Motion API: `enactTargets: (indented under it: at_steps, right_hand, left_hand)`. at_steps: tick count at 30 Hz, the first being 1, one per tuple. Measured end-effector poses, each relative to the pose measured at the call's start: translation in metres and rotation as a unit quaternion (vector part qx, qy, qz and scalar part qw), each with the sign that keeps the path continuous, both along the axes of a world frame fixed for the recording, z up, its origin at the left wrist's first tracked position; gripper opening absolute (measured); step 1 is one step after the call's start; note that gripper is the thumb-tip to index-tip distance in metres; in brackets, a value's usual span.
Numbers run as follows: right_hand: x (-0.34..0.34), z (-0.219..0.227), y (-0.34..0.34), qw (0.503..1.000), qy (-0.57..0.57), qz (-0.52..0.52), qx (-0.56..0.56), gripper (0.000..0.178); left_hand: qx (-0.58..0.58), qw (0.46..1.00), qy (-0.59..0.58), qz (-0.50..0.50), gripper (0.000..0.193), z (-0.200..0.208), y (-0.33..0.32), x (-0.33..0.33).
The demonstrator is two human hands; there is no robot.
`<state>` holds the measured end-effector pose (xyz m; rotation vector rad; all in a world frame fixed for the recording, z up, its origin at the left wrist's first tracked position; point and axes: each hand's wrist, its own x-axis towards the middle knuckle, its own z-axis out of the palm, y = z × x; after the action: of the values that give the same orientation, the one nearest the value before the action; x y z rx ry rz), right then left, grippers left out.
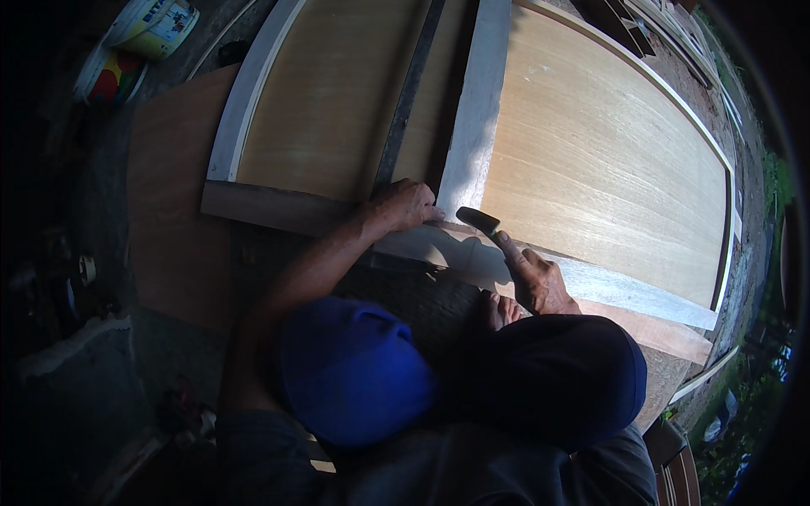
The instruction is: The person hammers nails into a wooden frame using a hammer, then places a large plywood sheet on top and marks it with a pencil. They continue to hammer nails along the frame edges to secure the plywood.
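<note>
A large wooden panel frame lies in front of me, with pale board [607, 152] set between wooden rails. My right hand [540, 278] grips a short tool with a dark, flat, round-ended head [478, 220]. Its index finger stretches along the tool, whose handle is mostly hidden in the palm. The tool's head is over the near end of the middle rail [472, 126]. My left hand [407, 205] rests by the same joint, to the left, with curled fingers; what they pinch, if anything, is hidden. A long dark strip [409, 93] runs away from that hand across the left board.
Beneath the frame's left side is a brown sheet [177, 185]. Paint buckets [156, 29] stand at the far left. Timber strips [675, 38] lie at the far right. My bare foot [504, 310] and knees in blue cloth [354, 371] are close to the near rail.
</note>
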<state>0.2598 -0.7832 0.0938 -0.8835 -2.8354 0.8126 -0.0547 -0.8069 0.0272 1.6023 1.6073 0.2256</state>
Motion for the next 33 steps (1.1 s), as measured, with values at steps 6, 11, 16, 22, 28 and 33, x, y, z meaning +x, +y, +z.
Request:
enactTargets:
  at_steps: [6, 11, 16, 22, 28, 33]
  right_hand:
    - [0.011, -0.024, 0.003, 0.992, 0.109, 0.021, 0.067, 0.076]
    - [-0.005, -0.014, 0.011, 0.998, 0.040, 0.040, 0.022, 0.065]
    - [-0.024, -0.031, 0.012, 0.996, 0.006, 0.084, 0.034, 0.077]
    - [-0.028, -0.026, 0.009, 0.993, 0.016, 0.104, 0.058, 0.074]
    - [-0.036, -0.025, 0.005, 0.993, -0.046, 0.095, 0.043, 0.069]
    - [-0.017, -0.016, 0.012, 0.998, -0.051, 0.026, -0.020, 0.073]
  left_hand:
    - [-0.055, 0.997, -0.051, -0.028, 0.040, -0.011, 0.005, -0.006]
    - [-0.083, 0.996, -0.040, 0.007, 0.046, -0.020, 0.016, -0.009]
    - [-0.138, 0.987, -0.071, 0.036, 0.052, -0.011, 0.022, -0.007]
    - [-0.098, 0.993, -0.060, 0.037, 0.052, -0.026, 0.018, -0.004]
    - [-0.071, 0.994, -0.045, 0.074, 0.047, -0.028, 0.009, -0.004]
    - [0.013, 0.990, -0.087, 0.112, 0.030, -0.029, -0.001, -0.010]
